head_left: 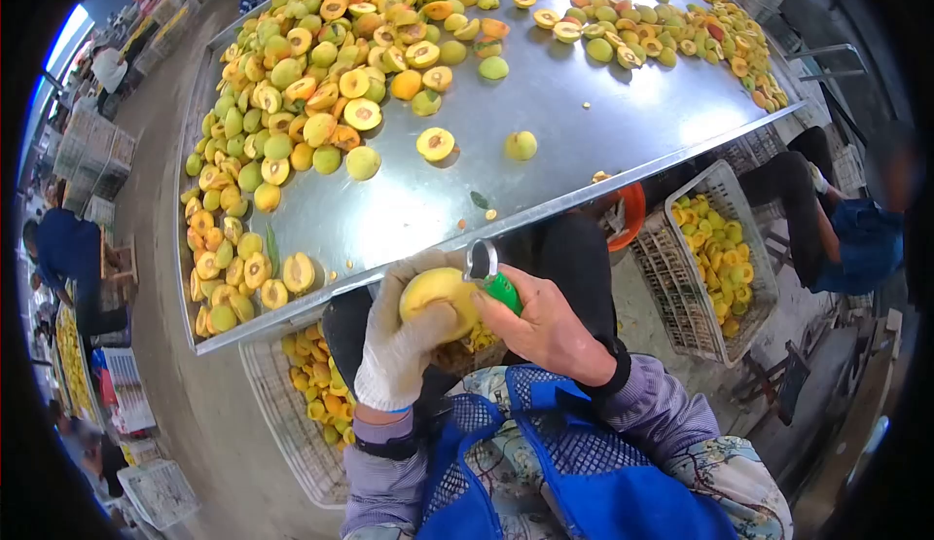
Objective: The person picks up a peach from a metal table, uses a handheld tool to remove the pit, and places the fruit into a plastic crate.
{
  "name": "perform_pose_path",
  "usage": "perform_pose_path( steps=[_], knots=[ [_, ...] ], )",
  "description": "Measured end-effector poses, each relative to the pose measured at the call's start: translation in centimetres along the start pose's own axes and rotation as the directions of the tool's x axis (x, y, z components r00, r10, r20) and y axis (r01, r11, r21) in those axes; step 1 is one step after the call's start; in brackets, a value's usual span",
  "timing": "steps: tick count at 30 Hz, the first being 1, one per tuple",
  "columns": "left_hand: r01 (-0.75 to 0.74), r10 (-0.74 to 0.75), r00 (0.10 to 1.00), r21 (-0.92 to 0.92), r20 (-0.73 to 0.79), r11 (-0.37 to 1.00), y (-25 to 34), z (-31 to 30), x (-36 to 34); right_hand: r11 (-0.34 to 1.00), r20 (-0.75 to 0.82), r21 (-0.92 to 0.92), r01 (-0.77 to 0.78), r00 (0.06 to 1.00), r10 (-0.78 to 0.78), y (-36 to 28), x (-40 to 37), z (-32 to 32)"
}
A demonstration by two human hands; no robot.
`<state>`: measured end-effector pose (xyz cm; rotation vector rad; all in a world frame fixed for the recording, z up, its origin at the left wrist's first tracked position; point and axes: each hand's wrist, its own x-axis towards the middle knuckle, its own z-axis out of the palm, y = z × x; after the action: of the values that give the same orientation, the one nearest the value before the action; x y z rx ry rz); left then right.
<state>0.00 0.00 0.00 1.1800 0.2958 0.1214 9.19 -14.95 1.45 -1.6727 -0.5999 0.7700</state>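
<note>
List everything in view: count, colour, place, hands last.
Table: one, silvery metal, ahead
Fruit heaps: two, yellow, green and orange, table's left and far right
Loose fruit: several, yellow and green, mid-table
Leaves: at least two, green, on the table
Bucket: one, orange-red, under the table's near edge
Near crates: two, pale, holding fruit, low left and right
Stacked crates: several, pale, far left
Other people: several, some in blue, left and right
Held fruit: one, yellow, centre
Ring-ended tool: one, green and metal, centre
Left hand: one, white glove, around the held fruit
Right hand: one, bare, on the tool
</note>
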Motion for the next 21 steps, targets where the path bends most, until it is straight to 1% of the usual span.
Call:
perform_pose_path(
  steps=[2,3,5,6,7,9,11,13,14,16,17,18,19,20,21],
  knots=[
    [-0.113,0.094,0.984,-0.127,-0.150,0.985,0.6,0.6,-0.1,0.996,0.063,-0.054,0.077,0.995,-0.074,-0.6,-0.4,0.4],
    [-0.136,0.102,0.982,-0.217,-0.159,0.967,-1.4,1.6,1.0,0.989,0.080,-0.142,0.048,0.996,-0.037,-0.2,-0.7,-0.8],
    [-0.223,0.126,0.950,-0.339,-0.284,0.914,-0.8,1.6,0.9,0.972,0.126,-0.214,0.096,0.990,-0.070,-0.1,-1.0,0.3],
    [-0.269,0.171,0.936,-0.311,-0.309,0.912,-0.7,1.4,0.9,0.973,0.136,-0.209,0.101,0.988,-0.073,0.2,-1.0,1.0],
    [-0.270,0.168,0.932,-0.306,-0.321,0.913,-0.7,1.5,0.7,0.974,0.147,-0.203,0.100,0.987,-0.071,0.2,-1.0,1.2],
    [-0.269,0.168,0.951,-0.433,-0.258,0.861,-0.6,1.7,0.5,0.960,0.116,-0.217,0.178,0.981,-0.155,0.2,-1.1,1.5],
    [-0.266,0.164,0.949,-0.399,-0.271,0.878,-0.6,2.1,0.4,0.959,0.123,-0.224,0.175,0.981,-0.150,0.1,-1.0,1.6],
    [-0.315,0.230,0.937,-0.349,-0.265,0.883,-1.0,2.3,0.4,0.956,0.130,-0.237,0.173,0.981,-0.145,-0.1,-1.0,1.5],
    [-0.314,0.228,0.936,-0.347,-0.268,0.884,-1.0,2.8,0.3,0.951,0.135,-0.270,0.152,0.984,-0.119,-0.4,-1.1,1.5],
    [-0.423,0.307,0.879,-0.298,-0.366,0.856,-0.8,3.9,0.1,0.946,0.138,-0.298,0.132,0.986,-0.094,-0.3,-1.1,1.7],
    [-0.421,0.305,0.879,-0.296,-0.365,0.858,-0.8,3.7,0.0,0.968,0.154,-0.218,0.127,0.984,-0.094,0.1,-1.1,1.8],
    [-0.424,0.357,0.868,-0.139,-0.346,0.895,-0.8,3.4,-0.2,0.983,0.169,-0.139,0.117,0.981,-0.093,0.4,-1.2,1.9],
    [-0.420,0.404,0.857,0.019,-0.320,0.907,-0.6,3.3,-0.3,0.984,0.168,-0.139,0.112,0.982,-0.088,0.3,-1.3,1.8],
    [-0.352,0.375,0.860,0.132,-0.347,0.927,0.0,3.4,-0.4,0.999,0.235,-0.005,0.042,0.971,-0.039,-0.1,-1.4,1.7],
    [-0.351,0.374,0.860,0.130,-0.346,0.927,0.6,3.3,-0.3,0.992,0.306,0.124,-0.036,0.952,-0.004,-0.4,-1.4,1.5]
  ],
)
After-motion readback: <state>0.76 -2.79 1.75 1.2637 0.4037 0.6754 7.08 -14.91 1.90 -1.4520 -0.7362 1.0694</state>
